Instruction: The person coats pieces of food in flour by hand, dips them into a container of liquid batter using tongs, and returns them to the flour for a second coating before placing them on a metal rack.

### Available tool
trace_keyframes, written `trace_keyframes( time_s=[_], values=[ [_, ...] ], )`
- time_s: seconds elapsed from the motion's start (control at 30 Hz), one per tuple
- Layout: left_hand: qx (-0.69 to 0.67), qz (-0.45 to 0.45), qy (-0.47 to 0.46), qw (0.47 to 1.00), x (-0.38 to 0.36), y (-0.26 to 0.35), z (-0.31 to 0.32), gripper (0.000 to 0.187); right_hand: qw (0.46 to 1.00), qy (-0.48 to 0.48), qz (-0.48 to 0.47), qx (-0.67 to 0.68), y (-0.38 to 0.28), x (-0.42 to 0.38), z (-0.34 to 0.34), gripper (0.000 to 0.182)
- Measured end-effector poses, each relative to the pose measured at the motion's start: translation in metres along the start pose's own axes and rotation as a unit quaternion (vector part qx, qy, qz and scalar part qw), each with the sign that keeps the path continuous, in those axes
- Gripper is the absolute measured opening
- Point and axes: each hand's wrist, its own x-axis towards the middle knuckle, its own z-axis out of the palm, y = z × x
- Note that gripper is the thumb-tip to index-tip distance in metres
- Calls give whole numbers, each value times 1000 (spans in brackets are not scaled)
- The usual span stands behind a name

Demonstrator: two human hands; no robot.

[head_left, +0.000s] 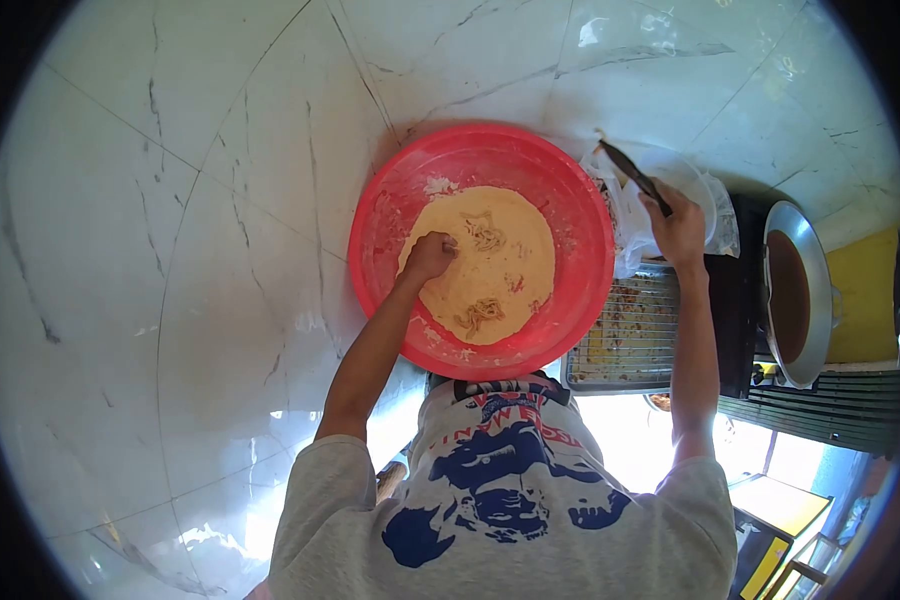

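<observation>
A large red basin (pixel 582 230) holds a bed of pale yellow flour (pixel 520 260). Clumps of thin strips, coated in flour, lie on it: one clump (pixel 483 232) near the far side and another clump (pixel 482 315) nearer my body. My left hand (pixel 430 256) is closed low over the flour's left part; what its fingers hold, if anything, is hidden. Over to the right, my right hand (pixel 678 222) grips dark tongs (pixel 635 176). Their tips point up and left, above a white container (pixel 660 160) lined with a clear plastic bag, with a small pale bit at the tips.
Right of the basin sits a metal tray with a wire rack (pixel 625 335), specked with crumbs. Further right, a wide metal pan (pixel 815 300) of brown liquid stands on a dark stove (pixel 738 300). Marbled tile (pixel 170 250) surrounds the basin on the left and behind.
</observation>
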Motion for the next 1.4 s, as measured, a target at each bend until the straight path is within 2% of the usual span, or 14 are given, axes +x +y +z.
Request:
trace_keyframes(
  time_s=[0.1, 0.17, 0.3, 0.4, 0.47, 0.57, 0.7, 0.8, 0.9, 1.07, 1.17, 1.4],
  values=[
    [32, 0, 4, 999, -6, 10, -5, 22, 988, -133, -73, 29, -34, -10, 18, 25],
    [31, -5, -2, 1000, -7, 14, -8, 18, 960, -268, -79, -3, -60, -22, 30, 23],
    [15, 0, -24, 1000, -14, 31, -16, 12, 896, -410, -141, -94, -92, -63, 79, 21],
    [-5, -9, -37, 999, -14, 31, -15, 12, 860, -462, -173, -128, -94, -88, 109, 20],
    [-14, -8, -52, 999, -13, 29, -13, 12, 853, -469, -190, -126, -88, -93, 118, 22],
    [-45, 74, -33, 996, -9, 16, -2, 13, 862, -453, -193, -118, -87, -90, 110, 24],
    [-54, 79, -35, 995, -11, 27, -1, 15, 881, -430, -159, -120, -81, -73, 92, 25],
    [-89, 95, -58, 990, -13, 34, -6, 15, 919, -359, -136, -89, -79, -70, 86, 24],
    [-120, 108, -87, 983, -14, 35, -6, 15, 920, -361, -110, -107, -82, -67, 84, 25],
    [-162, 105, -121, 974, -8, 31, 1, 16, 943, -307, -93, -93, -85, -67, 91, 27],
    [-246, 120, -131, 953, -12, 36, -1, 19, 944, -302, -95, -91, -85, -66, 93, 28],
    [-259, 119, -137, 949, -11, 39, -3, 22, 949, -288, -97, -81, -87, -64, 93, 24]
  ],
)
